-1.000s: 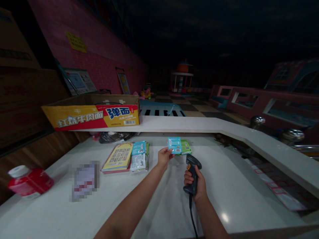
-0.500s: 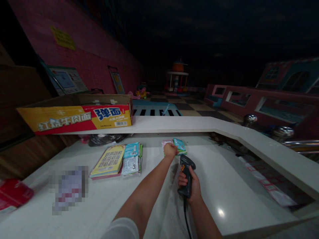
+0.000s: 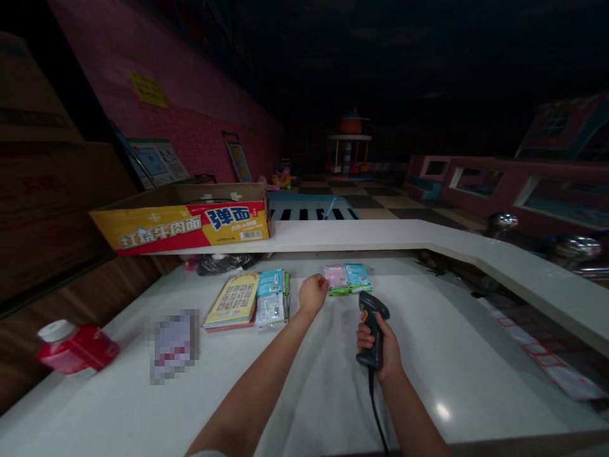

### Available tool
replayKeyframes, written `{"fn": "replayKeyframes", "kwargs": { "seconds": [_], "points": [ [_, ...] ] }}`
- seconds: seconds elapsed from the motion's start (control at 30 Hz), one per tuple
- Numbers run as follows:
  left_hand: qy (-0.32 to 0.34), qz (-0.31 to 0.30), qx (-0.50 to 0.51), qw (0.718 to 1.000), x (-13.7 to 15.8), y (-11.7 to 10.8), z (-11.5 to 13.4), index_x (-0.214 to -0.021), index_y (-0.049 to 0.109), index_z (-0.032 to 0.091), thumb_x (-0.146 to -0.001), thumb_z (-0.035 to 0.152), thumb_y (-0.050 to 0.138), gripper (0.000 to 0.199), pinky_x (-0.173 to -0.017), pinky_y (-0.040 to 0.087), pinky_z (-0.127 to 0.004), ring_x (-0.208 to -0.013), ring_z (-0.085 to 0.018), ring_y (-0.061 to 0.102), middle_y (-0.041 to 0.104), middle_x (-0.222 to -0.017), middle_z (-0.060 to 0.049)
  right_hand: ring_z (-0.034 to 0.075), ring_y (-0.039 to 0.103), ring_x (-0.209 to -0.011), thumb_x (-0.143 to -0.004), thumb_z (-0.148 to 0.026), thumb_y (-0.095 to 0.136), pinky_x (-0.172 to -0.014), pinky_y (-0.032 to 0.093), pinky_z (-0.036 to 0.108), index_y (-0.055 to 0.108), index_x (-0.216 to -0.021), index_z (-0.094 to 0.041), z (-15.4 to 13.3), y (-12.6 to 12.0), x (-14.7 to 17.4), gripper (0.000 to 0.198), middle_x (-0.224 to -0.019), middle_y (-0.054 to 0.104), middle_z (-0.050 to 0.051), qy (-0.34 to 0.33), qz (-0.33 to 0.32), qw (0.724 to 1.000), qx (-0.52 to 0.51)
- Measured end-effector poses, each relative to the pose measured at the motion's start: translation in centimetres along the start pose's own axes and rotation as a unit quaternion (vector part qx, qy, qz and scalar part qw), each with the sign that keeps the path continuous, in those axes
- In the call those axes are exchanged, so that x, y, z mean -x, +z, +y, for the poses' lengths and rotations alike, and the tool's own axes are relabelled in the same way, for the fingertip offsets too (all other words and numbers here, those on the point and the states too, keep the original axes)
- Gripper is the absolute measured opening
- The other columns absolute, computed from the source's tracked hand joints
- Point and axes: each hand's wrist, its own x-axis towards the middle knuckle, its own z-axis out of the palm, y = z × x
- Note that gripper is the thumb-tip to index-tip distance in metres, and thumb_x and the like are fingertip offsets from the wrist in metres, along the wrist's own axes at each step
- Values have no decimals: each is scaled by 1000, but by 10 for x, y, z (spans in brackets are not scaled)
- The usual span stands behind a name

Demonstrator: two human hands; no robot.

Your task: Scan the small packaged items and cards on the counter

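My right hand (image 3: 383, 346) is wrapped around a black handheld barcode scanner (image 3: 372, 330), its cable running down toward me. The scanner's head points forward, just short of the small packets. My left hand (image 3: 313, 297) is closed with curled fingers at the left edge of a pink packet (image 3: 336, 275); whether anything is pinched in it is hidden. Beside the pink packet lies a blue packet (image 3: 356, 274), with a green edge (image 3: 349, 289) showing beneath them. Left of my left hand is a stack of yellow-topped booklets (image 3: 235, 298) next to blue and silver packets (image 3: 272, 298).
A red bottle with a white cap (image 3: 78, 349) lies on the white counter (image 3: 295, 406) at left, near a blurred-out item (image 3: 174, 346). A raised ledge (image 3: 352, 235) carries a noodle carton (image 3: 190, 222). Papers (image 3: 547, 358) lie under the ledge at right.
My left hand has drawn back left from on top of the small packets, uncovering the pink one. The scanner stays in my right hand. The whole view has shifted, with the scene moving right.
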Motion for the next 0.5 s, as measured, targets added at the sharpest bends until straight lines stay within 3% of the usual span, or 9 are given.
{"fn": "replayKeyframes", "kwargs": {
  "seconds": [0.13, 0.27, 0.37, 0.5],
  "points": [
    [11, 17, -63, 998, 16, -48, -35, -83, 69, 17, -88, 25, 51, 20, -68, 39, -26, -76, -17, 62, 70, -81, -5, 3, 43, -42, -74, -34, 77, -37, 36, 12, 59, -89, -14, 0, -1, 2, 30, -57, 46, -7, -4, 5, 1000, 9],
    [-22, 80, -222, 972, 18, -82, -61, -99, 70, 15, -88, 26, 50, 25, -88, 40, -33, -100, -25, 59, 68, -101, -13, 3, 43, -42, -75, -33, 76, -37, 37, 12, 58, -88, -16, 0, -1, 4, 28, -57, 46, -7, -4, 3, 1000, 24],
    [-72, 80, -310, 945, 15, -90, -69, -111, 67, 12, -89, 36, 49, 37, -93, 38, -42, -115, -33, 51, 62, -117, -20, 4, 43, -43, -78, -33, 73, -38, 38, 12, 58, -88, -17, 1, -2, 4, 24, -58, 47, -7, -4, -3, 999, 35],
    [-91, 36, -337, 936, 14, -86, -73, -115, 66, 13, -91, 42, 44, 43, -97, 36, -46, -124, -36, 44, 56, -129, -21, 4, 42, -43, -78, -33, 72, -38, 38, 13, 57, -90, -17, 2, -2, 5, 24, -58, 47, -7, -9, 4, 999, 35]
  ]
}}
